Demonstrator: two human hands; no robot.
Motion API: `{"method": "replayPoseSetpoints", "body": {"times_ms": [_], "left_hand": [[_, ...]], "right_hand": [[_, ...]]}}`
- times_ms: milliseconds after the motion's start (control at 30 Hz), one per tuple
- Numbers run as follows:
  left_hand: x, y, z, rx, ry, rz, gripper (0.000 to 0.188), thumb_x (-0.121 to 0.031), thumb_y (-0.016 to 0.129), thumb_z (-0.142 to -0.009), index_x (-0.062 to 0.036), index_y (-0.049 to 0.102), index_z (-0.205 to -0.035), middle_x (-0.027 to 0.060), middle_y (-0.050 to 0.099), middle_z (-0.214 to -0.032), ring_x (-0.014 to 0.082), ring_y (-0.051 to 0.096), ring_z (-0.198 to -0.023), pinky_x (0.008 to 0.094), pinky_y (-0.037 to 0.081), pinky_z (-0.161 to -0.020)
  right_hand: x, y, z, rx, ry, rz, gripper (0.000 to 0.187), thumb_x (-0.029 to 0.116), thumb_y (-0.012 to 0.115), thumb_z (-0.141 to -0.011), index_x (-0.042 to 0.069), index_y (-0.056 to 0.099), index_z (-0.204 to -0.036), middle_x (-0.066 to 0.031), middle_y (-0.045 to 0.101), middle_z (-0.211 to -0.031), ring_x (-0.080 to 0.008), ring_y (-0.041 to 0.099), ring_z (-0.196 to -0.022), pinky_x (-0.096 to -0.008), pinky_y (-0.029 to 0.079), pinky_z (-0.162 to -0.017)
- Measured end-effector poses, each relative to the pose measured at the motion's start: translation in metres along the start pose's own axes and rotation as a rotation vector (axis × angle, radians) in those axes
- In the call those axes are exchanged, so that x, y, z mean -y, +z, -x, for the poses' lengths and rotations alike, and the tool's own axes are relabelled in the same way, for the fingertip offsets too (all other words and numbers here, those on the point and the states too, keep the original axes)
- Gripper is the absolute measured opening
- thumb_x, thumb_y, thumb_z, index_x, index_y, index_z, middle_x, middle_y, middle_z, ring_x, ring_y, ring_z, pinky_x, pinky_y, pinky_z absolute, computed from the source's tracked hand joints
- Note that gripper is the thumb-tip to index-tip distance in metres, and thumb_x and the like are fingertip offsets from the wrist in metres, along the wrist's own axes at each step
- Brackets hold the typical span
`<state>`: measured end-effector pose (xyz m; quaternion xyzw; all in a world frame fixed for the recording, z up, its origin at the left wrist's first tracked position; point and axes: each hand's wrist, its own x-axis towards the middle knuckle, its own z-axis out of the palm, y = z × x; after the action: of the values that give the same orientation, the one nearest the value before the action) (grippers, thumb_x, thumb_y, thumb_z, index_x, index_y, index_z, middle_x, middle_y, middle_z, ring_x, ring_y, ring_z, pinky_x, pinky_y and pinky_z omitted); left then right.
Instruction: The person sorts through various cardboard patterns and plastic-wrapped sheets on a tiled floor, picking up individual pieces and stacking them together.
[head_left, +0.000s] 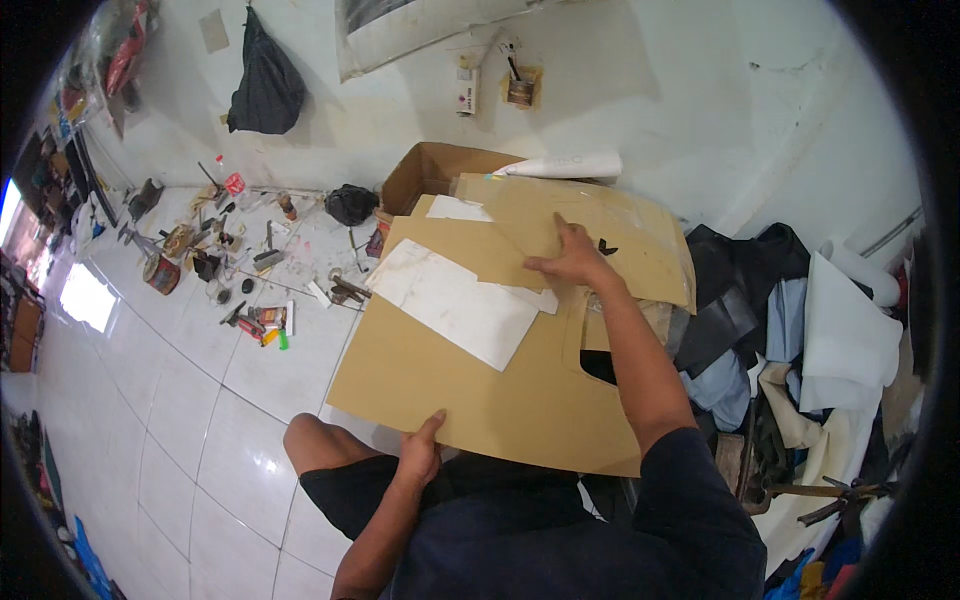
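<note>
A large tan cardboard sheet (480, 410) lies tilted in front of me, above my lap. My left hand (420, 453) pinches its near edge, thumb on top and the other fingers hidden underneath. On its surface rests an irregular white sheet (455, 303), slightly stained. More tan card (645, 225), partly under clear plastic, overlaps the far right side. There my right hand (580, 258) lies with thumb and index finger spread apart, touching the card; its remaining fingers are partly hidden. A small black mark or scrap (607, 247) shows beside that wrist.
Behind the sheets stand an open cardboard box (430, 165) and a white roll (575, 164). Tools, tins and bottles crowd the tiled floor (185, 400) at left. Folded dark material (740, 270) and pale sheets (845, 325) pile up on the right. A tin (521, 92) hangs on the wall.
</note>
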<state>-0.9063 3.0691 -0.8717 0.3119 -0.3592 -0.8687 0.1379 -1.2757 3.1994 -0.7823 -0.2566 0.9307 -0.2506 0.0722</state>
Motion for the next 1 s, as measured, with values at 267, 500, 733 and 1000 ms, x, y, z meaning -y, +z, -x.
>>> {"method": "replayPoseSetpoints", "body": {"times_ms": [267,500,733,1000], "left_hand": [[-0.003,0.001,0.003,-0.057,-0.022,-0.039,0.039,-0.008,0.061,-0.087,-0.0007,0.049,-0.123,0.0109,0.06,-0.112,0.0235,0.063,-0.098,0.0354,0.054,-0.078],[0.002,-0.009,0.0,-0.012,0.043,-0.023,0.037,-0.009,0.061,-0.087,0.0014,0.05,-0.121,0.0113,0.06,-0.113,0.0241,0.061,-0.102,0.0365,0.052,-0.084],[-0.004,-0.01,0.001,-0.063,-0.029,-0.037,0.045,-0.008,0.062,-0.085,0.0067,0.046,-0.125,0.0169,0.057,-0.118,0.0287,0.058,-0.107,0.0418,0.047,-0.093],[-0.003,-0.013,0.002,-0.063,-0.008,0.001,0.045,-0.008,0.063,-0.085,0.007,0.046,-0.124,0.0168,0.058,-0.116,0.0285,0.059,-0.107,0.0415,0.048,-0.091]], "right_hand": [[0.033,0.058,0.028,0.157,-0.333,0.372,0.13,0.076,0.072,-0.051,0.004,0.025,-0.148,-0.0258,0.032,-0.146,-0.0407,0.03,-0.137,-0.0562,0.019,-0.112],[0.014,0.043,0.019,0.233,-0.228,0.421,0.12,0.069,0.077,-0.051,-0.001,0.037,-0.139,-0.0255,0.041,-0.137,-0.0408,0.039,-0.128,-0.0534,0.026,-0.11],[0.034,0.059,0.048,0.248,-0.176,0.317,0.095,0.058,0.079,-0.06,0.001,0.047,-0.129,-0.0178,0.055,-0.122,-0.0326,0.053,-0.115,-0.0436,0.041,-0.096],[0.053,0.052,0.081,0.442,-0.262,0.018,0.063,0.047,0.08,-0.068,0.006,0.055,-0.109,-0.015,0.064,-0.094,-0.0296,0.063,-0.089,-0.0395,0.047,-0.072]]}}
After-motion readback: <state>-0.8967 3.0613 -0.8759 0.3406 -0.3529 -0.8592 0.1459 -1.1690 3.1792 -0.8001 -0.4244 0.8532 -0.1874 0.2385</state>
